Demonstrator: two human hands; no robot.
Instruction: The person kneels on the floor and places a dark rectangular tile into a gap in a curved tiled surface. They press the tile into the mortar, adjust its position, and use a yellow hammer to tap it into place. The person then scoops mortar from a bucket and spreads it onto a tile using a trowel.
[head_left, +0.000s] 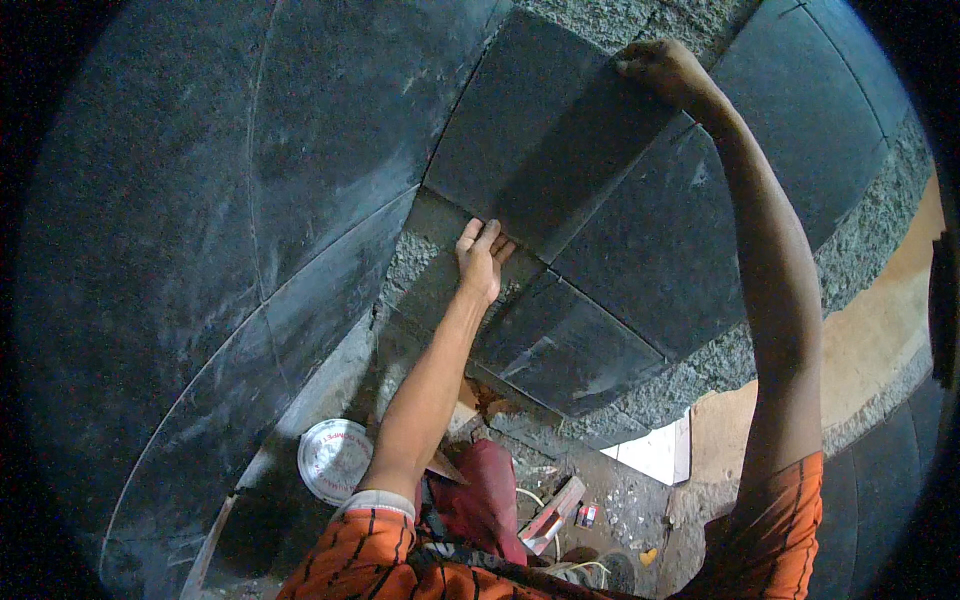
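Note:
A large dark grey tile (545,125) lies between my hands, next to other dark tiles and a strip of rough mortar. My left hand (480,262) grips its lower edge, thumb on the face and fingers curled at the rim. At the tile's upper right corner, my right hand (662,72) is closed over the edge, with its fingertips partly hidden. My right arm casts a shadow across the tile. Below my left hand, a gap shows grey mortar (412,258) and bare cement.
Dark tiles (160,200) cover the surface on the left. More tiles (655,235) lie on the right, edged by rough mortar (690,372). Lower down stand a round white-lidded bucket (335,460), a red-and-grey tool (552,515), a small red box (587,515) and scattered debris.

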